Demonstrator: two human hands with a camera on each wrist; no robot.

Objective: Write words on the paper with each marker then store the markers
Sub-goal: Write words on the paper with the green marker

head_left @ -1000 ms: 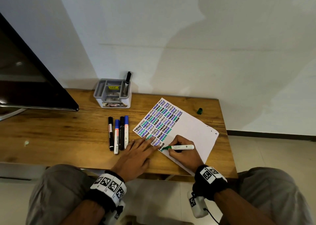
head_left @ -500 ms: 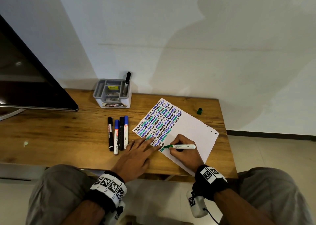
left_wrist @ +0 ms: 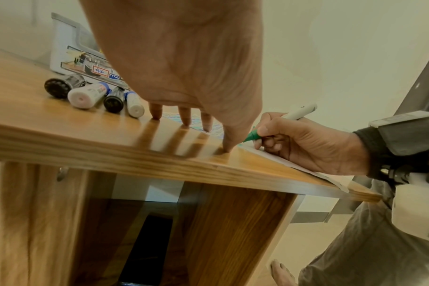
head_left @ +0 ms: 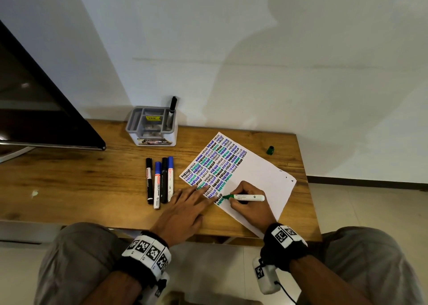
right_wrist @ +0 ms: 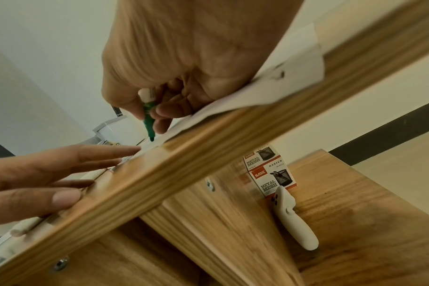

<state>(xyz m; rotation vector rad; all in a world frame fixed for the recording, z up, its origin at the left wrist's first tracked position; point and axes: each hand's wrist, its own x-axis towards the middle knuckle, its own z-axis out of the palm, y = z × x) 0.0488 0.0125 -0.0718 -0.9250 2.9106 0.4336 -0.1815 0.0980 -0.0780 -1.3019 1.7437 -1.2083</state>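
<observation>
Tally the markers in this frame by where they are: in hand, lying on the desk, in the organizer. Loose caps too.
Green marker gripped by the right hand: 1
Markers lying in a row on the desk: 4
Marker standing in the organizer: 1
Loose green cap: 1
Total: 6 markers, 1 cap

Bare tabletop (head_left: 69,184) lies open left of the four capped markers (head_left: 159,181), which lie side by side just left of the paper (head_left: 259,177) and close beside the spread left hand (head_left: 183,209). At the back the organiser (head_left: 151,128) stands against the wall, with clear wood between it and the markers. The green cap (head_left: 270,150) stands alone near the far right corner, and the monitor (head_left: 34,110) overhangs the far left.
</observation>
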